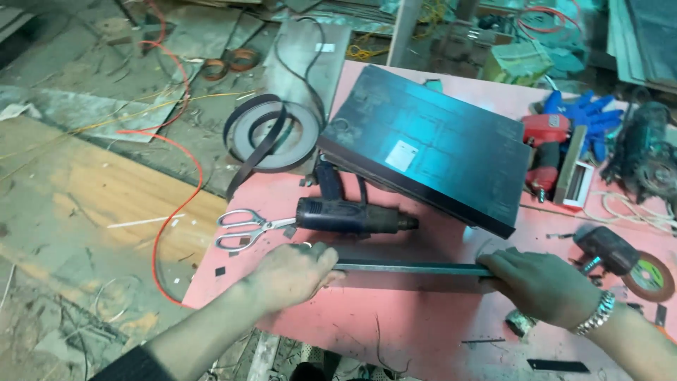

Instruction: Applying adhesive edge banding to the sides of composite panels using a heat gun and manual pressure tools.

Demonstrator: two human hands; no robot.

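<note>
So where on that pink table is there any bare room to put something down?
The widest bare patch on the pink table lies in front of the long dark strip held by the left hand and right hand. Behind the strip it is crowded: heat gun, scissors and black panel.

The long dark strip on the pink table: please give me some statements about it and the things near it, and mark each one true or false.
1. Both hands hold the long dark strip, the left hand at one end and the right hand at the other. True.
2. The heat gun is held in the left hand. False: it lies on the pink table, beyond the strip.
3. The scissors lie beside the heat gun. True.
4. The right wrist is bare. False: it wears a metal bracelet.
5. The roll of dark tape lies at the table's far edge, beside the dark board. True.
</note>
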